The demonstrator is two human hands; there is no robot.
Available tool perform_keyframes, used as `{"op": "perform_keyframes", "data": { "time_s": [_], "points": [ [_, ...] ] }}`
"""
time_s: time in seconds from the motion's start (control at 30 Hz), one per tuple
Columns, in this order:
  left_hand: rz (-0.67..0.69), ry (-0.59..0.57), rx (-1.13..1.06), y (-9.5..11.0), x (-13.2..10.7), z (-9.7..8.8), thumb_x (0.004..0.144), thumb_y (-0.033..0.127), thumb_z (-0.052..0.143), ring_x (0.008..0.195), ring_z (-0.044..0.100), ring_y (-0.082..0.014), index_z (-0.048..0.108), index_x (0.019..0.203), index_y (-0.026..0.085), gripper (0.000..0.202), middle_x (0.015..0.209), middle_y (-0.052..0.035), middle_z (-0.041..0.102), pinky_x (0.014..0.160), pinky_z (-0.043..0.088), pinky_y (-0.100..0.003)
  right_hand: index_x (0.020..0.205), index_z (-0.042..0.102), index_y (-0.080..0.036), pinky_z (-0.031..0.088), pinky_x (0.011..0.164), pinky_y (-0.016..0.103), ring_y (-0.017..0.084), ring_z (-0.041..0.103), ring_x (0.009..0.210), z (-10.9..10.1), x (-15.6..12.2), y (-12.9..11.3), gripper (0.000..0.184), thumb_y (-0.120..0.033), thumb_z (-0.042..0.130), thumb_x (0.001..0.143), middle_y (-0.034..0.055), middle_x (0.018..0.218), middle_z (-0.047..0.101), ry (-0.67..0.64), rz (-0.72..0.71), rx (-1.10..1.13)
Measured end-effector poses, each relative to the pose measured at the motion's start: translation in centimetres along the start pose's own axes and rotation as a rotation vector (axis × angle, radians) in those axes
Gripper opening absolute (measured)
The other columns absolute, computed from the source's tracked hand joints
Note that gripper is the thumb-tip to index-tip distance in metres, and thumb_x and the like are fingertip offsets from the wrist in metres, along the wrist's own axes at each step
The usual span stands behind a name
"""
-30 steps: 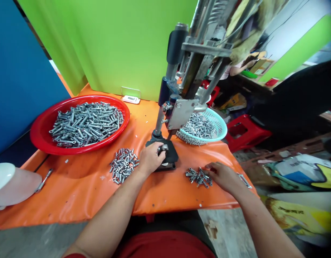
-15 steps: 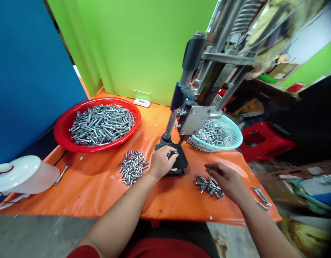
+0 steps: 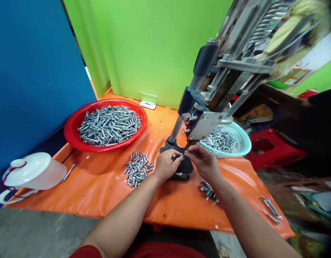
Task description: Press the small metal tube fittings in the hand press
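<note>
My left hand (image 3: 165,165) rests at the black base (image 3: 187,167) of a small press (image 3: 208,107), its fingers pinching a small metal part (image 3: 178,156). My right hand (image 3: 204,161) has come up beside it, fingertips pinched and touching the same spot; what it holds is too small to make out. A loose pile of small metal fittings (image 3: 137,167) lies just left of my left hand. A smaller pile of metal pieces (image 3: 209,191) lies under my right wrist.
A red bowl (image 3: 74,125) full of long metal fittings stands at the back left. A teal basket (image 3: 244,141) with metal parts sits behind the press. A white lidded cup (image 3: 31,175) is at the left edge, two metal pieces (image 3: 271,208) at the right edge of the orange table (image 3: 101,186).
My right hand has lifted off the small pile at the right and moved left to meet my left hand at the press base. The view has shifted, so everything sits further right.
</note>
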State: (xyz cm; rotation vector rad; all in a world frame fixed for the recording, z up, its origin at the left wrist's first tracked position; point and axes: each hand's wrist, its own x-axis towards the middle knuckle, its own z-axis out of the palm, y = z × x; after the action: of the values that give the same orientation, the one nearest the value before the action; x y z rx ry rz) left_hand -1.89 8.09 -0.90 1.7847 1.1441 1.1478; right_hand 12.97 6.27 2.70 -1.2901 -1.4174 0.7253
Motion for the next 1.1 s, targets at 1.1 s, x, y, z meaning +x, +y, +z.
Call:
{"op": "perform_keyframes", "data": {
  "time_s": [1.1],
  "points": [
    [-0.008, -0.018, 0.0, 0.5, -0.1, -0.4, 0.08, 0.027, 0.062, 0.082, 0.063, -0.0147, 0.068, 0.085, 0.022, 0.01, 0.085, -0.0003, 0.07, 0.075, 0.048, -0.026, 0.072, 0.057, -0.016, 0.043, 0.052, 0.022, 0.01, 0.052, 0.059, 0.0, 0.6, -1.0, 0.032, -0.046, 0.068, 0.071, 0.0009, 0.064, 0.056, -0.11, -0.038, -0.143]
  ]
}}
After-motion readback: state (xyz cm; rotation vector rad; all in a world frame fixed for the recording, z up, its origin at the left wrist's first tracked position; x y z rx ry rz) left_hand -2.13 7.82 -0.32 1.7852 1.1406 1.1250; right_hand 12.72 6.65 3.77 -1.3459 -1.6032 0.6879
